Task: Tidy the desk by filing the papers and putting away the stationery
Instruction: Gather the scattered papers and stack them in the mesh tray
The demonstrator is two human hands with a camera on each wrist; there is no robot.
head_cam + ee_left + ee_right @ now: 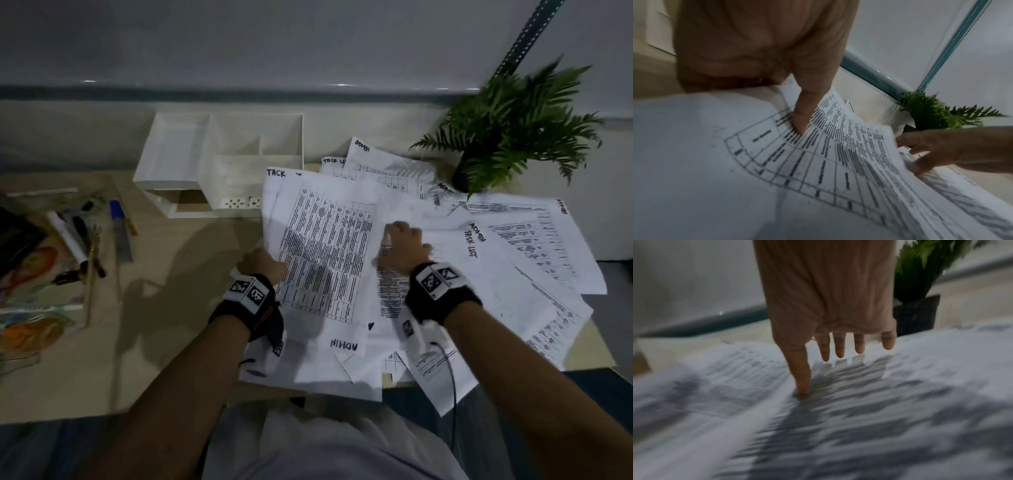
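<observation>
Printed papers [513, 260] lie scattered and overlapping across the right half of the desk. My left hand [263, 265] pinches the left edge of one printed sheet [325, 260], which is lifted a little. In the left wrist view its thumb [800, 120] presses on top of the sheet [818, 170] and the fingers are hidden beneath. My right hand [406, 245] hovers over the pile with straight fingers, and only the thumb [800, 378] touches the paper. Stationery lies at the left: a blue marker [116, 210], a metal ruler [123, 240] and several pens.
A white desk organizer [222, 161] with open compartments stands at the back, left of the papers. A potted fern [507, 137] stands at the back right, touching the pile. Colourful printed items [30, 274] lie at the far left. Some sheets overhang the desk's front edge.
</observation>
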